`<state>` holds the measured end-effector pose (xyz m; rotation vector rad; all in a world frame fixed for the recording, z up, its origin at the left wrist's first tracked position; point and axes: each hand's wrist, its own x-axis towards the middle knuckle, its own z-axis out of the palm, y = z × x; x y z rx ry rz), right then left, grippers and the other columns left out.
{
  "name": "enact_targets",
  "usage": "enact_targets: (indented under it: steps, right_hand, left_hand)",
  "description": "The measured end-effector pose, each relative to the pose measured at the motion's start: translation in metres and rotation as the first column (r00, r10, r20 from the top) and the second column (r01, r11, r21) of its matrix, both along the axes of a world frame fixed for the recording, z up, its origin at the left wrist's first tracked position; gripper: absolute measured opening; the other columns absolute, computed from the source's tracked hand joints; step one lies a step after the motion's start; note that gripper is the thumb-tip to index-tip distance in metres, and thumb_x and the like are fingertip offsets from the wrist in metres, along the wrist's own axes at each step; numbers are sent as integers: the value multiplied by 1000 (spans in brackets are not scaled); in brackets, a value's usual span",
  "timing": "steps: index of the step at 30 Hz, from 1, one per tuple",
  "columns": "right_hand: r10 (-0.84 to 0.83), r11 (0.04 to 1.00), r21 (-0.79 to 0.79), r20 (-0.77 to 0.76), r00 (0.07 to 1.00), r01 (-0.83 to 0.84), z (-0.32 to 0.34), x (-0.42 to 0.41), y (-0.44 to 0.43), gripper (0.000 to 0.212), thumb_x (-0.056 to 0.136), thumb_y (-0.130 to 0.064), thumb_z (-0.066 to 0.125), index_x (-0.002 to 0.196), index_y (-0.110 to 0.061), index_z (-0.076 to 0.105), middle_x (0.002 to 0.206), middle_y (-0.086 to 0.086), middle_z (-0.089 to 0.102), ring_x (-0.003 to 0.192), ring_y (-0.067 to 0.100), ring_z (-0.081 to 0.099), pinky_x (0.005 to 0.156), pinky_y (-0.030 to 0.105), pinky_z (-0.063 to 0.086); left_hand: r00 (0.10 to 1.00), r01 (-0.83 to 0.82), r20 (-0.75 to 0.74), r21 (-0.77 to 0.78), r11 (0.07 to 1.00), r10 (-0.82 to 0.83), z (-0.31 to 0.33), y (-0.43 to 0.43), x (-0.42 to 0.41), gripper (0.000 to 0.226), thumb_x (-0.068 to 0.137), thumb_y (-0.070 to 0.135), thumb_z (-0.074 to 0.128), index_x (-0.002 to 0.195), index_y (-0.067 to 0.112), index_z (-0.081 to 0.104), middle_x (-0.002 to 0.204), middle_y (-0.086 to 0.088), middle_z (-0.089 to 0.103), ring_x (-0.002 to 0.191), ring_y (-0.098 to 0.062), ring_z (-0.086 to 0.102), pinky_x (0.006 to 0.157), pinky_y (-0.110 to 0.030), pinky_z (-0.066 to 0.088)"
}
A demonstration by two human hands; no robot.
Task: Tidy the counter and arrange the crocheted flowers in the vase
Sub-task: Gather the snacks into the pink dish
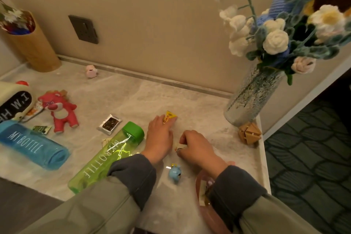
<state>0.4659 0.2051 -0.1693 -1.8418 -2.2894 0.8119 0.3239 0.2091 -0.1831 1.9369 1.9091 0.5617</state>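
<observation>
Two hands are laid on the counter (133, 91): the left hand (160, 133) is spread flat against a yellow packet (170, 117) at 12 o'clock, and a white packet (181, 147) is pinched in the curled right hand (197, 147). The crocheted flowers (275, 40) are found in the vase (250, 97) at 2 o'clock.

You have one view only, worn on your head, looking forward and steeply down onto the counter (190, 100). It faces the wall (152, 15) behind the counter and sits close, so your sleeves (98, 205) fill the bottom edge. The wide lens slants the vase (250, 97) at the right, and the floor (303, 148) shows past the counter's right end.
</observation>
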Motion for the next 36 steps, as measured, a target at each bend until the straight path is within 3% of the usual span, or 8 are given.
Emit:
enact_targets:
  steps: [4,10,15,19,24,26,32,36]
  right_hand:
    - [-5,1000,-10,-84,996,4,0,3,-1,23,77,-23,66,86,-27,45,88,-6,55,83,18,53,66,29,38]
    - [-224,965,57,-343,912,258,12,22,-16,17,79,-20,68,82,-26,53,80,-12,60,77,10,56,67,26,43]
    - [-329,906,108,-429,841,410,26,48,-41,15,83,-20,68,86,-27,55,82,-15,59,79,-3,55,66,16,41]
    - [-422,850,111,-443,791,515,26,64,-75,19,85,-20,65,89,-35,54,90,-18,59,85,-6,55,69,14,40]
    - [-565,738,62,-487,666,672,22,81,-120,30,85,-19,67,102,-40,53,92,-16,62,83,-1,59,66,14,45]
    - [-592,711,79,-469,655,699,22,87,-137,35,84,-14,65,104,-41,55,87,-16,62,80,0,59,63,12,42]
    - [-685,646,126,-340,644,753,15,94,-176,25,82,-22,65,101,-36,60,82,-14,65,78,6,61,72,34,52]
    - [-683,651,197,-270,679,733,6,96,-185,17,83,-23,65,100,-25,64,93,-9,59,89,13,58,75,30,48]
  left_hand:
    - [997,-74,40,126,989,69,-13,-3,-3,31,90,16,56,114,29,68,120,-3,56,112,-25,47,94,-32,38]
    - [915,-103,396,49,993,76,-11,-10,5,33,86,10,58,100,38,67,108,3,59,104,-16,54,91,-27,41]
    - [811,54,583,20,998,-55,5,-38,24,27,88,16,58,96,41,63,106,16,63,98,-2,56,84,-25,45]
    - [813,100,577,-15,995,-72,17,-60,35,24,86,26,63,99,43,51,100,25,60,91,7,55,71,-21,42]
    - [803,275,553,-14,961,-221,25,-96,53,44,75,32,67,105,51,41,103,26,62,95,11,56,74,-5,40]
    - [790,383,514,10,924,-333,24,-111,62,48,70,34,66,110,48,45,102,27,63,94,10,58,79,-9,44]
    - [797,561,159,161,812,-583,15,-138,78,37,64,49,60,99,37,55,90,20,57,80,1,49,71,-20,35]
    - [785,609,34,139,781,-618,8,-142,78,37,69,49,57,104,40,51,99,18,60,93,-5,52,78,-22,27]
